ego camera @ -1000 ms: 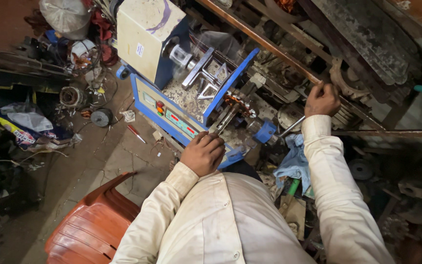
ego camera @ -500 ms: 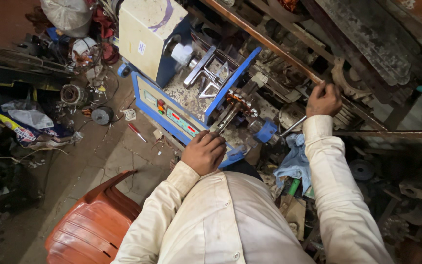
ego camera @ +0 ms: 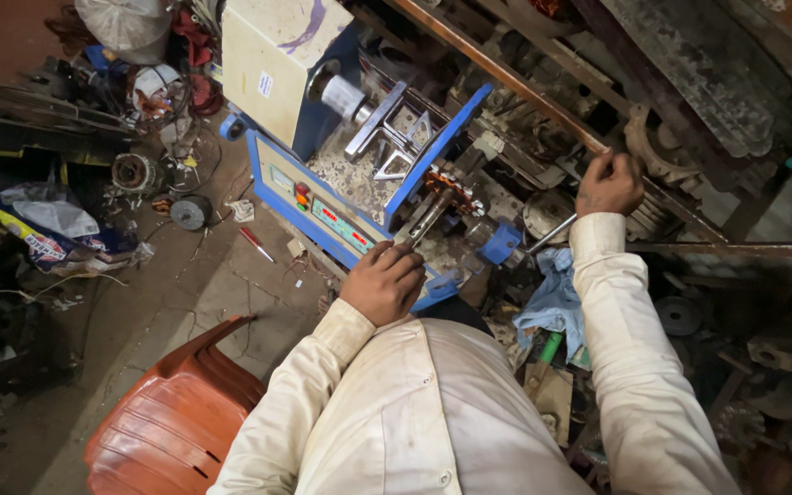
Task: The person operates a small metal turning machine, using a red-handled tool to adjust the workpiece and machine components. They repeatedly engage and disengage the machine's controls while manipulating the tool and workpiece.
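Observation:
A blue and cream winding machine [ego camera: 341,174] stands on the floor in front of me, with a red-lit control panel [ego camera: 327,213] on its face. My left hand [ego camera: 383,282] rests closed on the machine's front edge, by a metal arm and an orange wound stator [ego camera: 451,188]. My right hand [ego camera: 609,183] is raised to the right and grips a rusty metal bar [ego camera: 497,73] that runs diagonally above the machine. Cream sleeves cover both arms.
An orange plastic chair [ego camera: 171,417] stands at the lower left. A blue rag [ego camera: 553,298] lies beside the machine. Motor parts, coils [ego camera: 192,212], a red pen [ego camera: 256,245] and bags litter the floor to the left. Rusty scrap metal fills the right side.
Both hands stay where they were. The view has shifted only slightly.

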